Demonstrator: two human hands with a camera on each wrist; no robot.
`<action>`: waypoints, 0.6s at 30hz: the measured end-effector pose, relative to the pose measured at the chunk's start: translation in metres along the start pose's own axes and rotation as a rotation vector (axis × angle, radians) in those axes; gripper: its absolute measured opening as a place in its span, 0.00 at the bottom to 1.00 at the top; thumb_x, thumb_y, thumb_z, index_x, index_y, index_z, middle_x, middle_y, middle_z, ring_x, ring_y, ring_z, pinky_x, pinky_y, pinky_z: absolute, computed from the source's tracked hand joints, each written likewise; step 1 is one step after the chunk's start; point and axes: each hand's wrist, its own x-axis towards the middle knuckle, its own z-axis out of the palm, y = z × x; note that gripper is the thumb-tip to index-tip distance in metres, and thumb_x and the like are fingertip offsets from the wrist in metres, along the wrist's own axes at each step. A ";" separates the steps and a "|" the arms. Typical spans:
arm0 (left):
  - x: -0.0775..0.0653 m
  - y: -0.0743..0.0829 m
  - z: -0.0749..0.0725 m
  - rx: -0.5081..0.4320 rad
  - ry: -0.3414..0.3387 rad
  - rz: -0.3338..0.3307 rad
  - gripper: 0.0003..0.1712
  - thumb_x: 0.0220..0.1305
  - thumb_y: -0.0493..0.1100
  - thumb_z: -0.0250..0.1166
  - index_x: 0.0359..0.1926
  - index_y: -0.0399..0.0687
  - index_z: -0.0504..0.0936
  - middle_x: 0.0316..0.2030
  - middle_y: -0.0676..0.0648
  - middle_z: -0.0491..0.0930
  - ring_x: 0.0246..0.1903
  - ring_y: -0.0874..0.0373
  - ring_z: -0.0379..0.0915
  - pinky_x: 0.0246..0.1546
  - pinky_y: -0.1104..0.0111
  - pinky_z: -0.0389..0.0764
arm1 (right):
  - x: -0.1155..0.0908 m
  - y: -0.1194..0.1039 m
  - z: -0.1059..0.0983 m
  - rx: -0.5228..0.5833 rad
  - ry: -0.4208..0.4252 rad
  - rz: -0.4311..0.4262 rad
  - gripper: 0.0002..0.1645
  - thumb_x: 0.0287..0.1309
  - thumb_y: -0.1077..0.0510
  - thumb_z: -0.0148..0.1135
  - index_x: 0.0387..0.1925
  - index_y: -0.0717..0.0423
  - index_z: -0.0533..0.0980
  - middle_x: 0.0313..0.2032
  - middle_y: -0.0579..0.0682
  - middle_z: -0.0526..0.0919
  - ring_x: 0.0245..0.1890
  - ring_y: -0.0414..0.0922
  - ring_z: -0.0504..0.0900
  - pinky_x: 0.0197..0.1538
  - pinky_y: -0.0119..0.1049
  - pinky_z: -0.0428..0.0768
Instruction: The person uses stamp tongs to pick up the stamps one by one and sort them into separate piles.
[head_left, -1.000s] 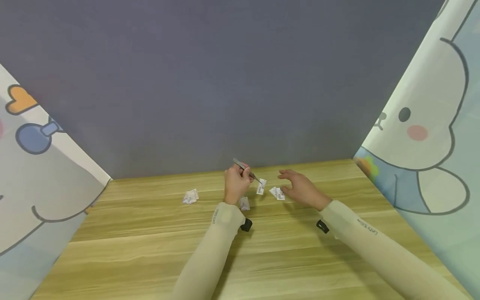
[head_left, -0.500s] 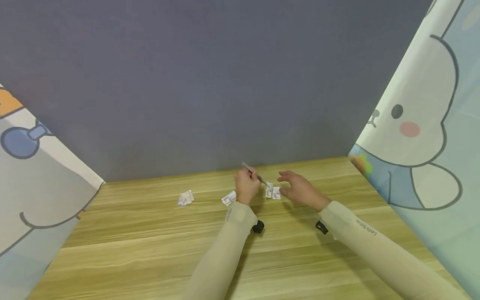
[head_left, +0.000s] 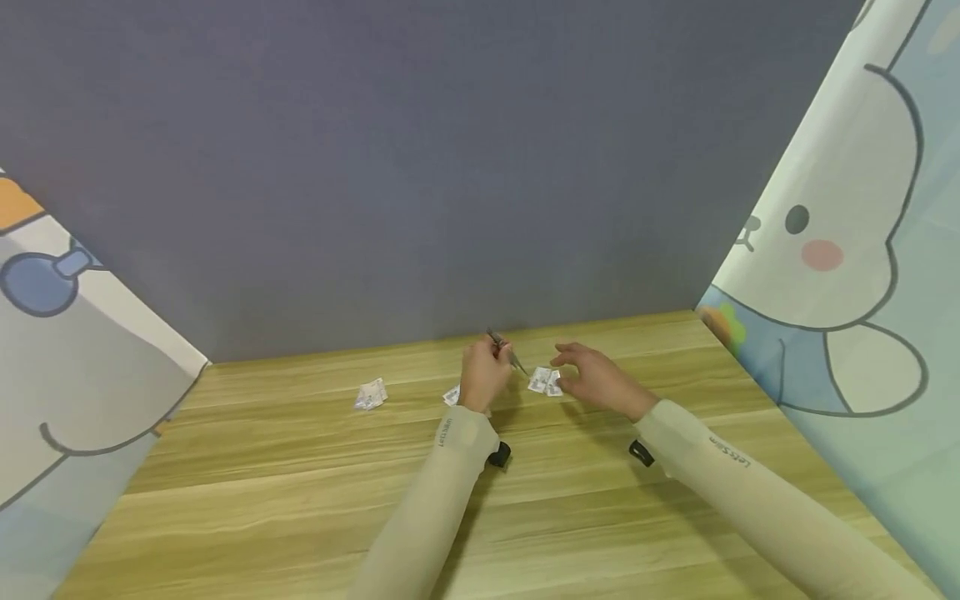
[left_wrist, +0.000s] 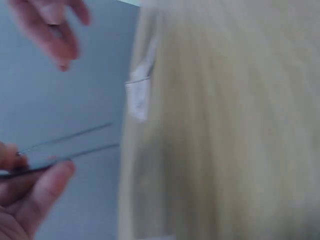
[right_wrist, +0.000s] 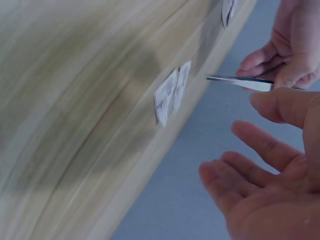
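My left hand pinches a pair of metal tweezers. The prongs stand spread with nothing between them, as the left wrist view shows. Just right of their tips, small white printed paper slips lie side by side on the wooden table. In the right wrist view these slips meet along a narrow seam. My right hand hovers at the slips' right side, fingers loosely bent and apart, holding nothing. Part of another slip group shows beside my left wrist, the remainder hidden behind it.
Farther left on the table lies a small overlapping pile of slips. A dark grey panel rises behind the table's back edge. Cartoon-printed sheets flank both sides.
My left hand carried a slip rightward in the tweezers and let it go beside the slip near my right hand. The tweezers then drew back left. My right hand stayed nearly still.
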 end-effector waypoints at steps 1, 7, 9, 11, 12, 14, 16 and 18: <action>0.000 0.001 -0.005 0.002 -0.005 -0.009 0.08 0.69 0.40 0.57 0.39 0.39 0.80 0.24 0.48 0.78 0.17 0.61 0.72 0.14 0.71 0.72 | 0.001 -0.001 0.001 0.003 -0.022 0.005 0.22 0.59 0.60 0.63 0.53 0.67 0.75 0.64 0.66 0.62 0.62 0.64 0.62 0.61 0.57 0.64; -0.004 0.002 -0.038 -0.004 -0.030 -0.055 0.09 0.68 0.40 0.58 0.37 0.39 0.81 0.24 0.48 0.78 0.16 0.59 0.71 0.13 0.69 0.71 | 0.008 -0.007 0.018 -0.030 -0.178 -0.026 0.22 0.64 0.60 0.57 0.56 0.68 0.72 0.64 0.71 0.60 0.63 0.66 0.60 0.62 0.57 0.63; -0.006 -0.002 -0.051 0.008 -0.035 -0.058 0.08 0.67 0.41 0.59 0.37 0.40 0.81 0.24 0.48 0.78 0.17 0.58 0.72 0.14 0.69 0.71 | 0.009 -0.012 0.025 -0.033 -0.214 -0.060 0.22 0.65 0.60 0.56 0.57 0.67 0.71 0.62 0.69 0.63 0.63 0.65 0.61 0.63 0.56 0.62; -0.008 -0.007 -0.065 0.018 -0.035 -0.066 0.07 0.66 0.41 0.61 0.36 0.41 0.80 0.25 0.48 0.78 0.19 0.58 0.73 0.16 0.68 0.73 | 0.009 -0.018 0.032 -0.020 -0.236 -0.097 0.22 0.64 0.60 0.57 0.57 0.67 0.72 0.61 0.68 0.65 0.63 0.64 0.62 0.63 0.56 0.62; -0.010 -0.009 -0.071 0.027 -0.034 -0.076 0.06 0.66 0.41 0.61 0.36 0.42 0.80 0.26 0.48 0.78 0.20 0.58 0.73 0.17 0.68 0.74 | 0.009 -0.022 0.035 -0.018 -0.243 -0.119 0.21 0.64 0.61 0.57 0.56 0.67 0.72 0.60 0.68 0.66 0.62 0.63 0.63 0.63 0.55 0.63; -0.013 -0.015 -0.083 0.057 -0.032 -0.096 0.05 0.65 0.40 0.62 0.37 0.42 0.80 0.27 0.48 0.79 0.21 0.58 0.74 0.18 0.68 0.74 | 0.009 -0.028 0.041 -0.010 -0.251 -0.152 0.21 0.63 0.60 0.58 0.56 0.66 0.72 0.60 0.67 0.66 0.62 0.62 0.63 0.64 0.55 0.62; -0.015 -0.021 -0.093 0.089 -0.035 -0.115 0.06 0.65 0.40 0.62 0.38 0.41 0.80 0.27 0.48 0.79 0.20 0.58 0.74 0.17 0.68 0.73 | 0.008 -0.035 0.045 -0.001 -0.252 -0.185 0.21 0.63 0.60 0.58 0.56 0.65 0.73 0.61 0.67 0.65 0.62 0.62 0.63 0.63 0.55 0.62; -0.018 -0.026 -0.101 0.125 -0.041 -0.124 0.05 0.64 0.39 0.63 0.39 0.42 0.81 0.26 0.48 0.79 0.19 0.58 0.73 0.16 0.68 0.71 | 0.009 -0.041 0.048 0.010 -0.254 -0.204 0.21 0.63 0.59 0.58 0.56 0.65 0.73 0.62 0.67 0.64 0.63 0.61 0.63 0.64 0.54 0.62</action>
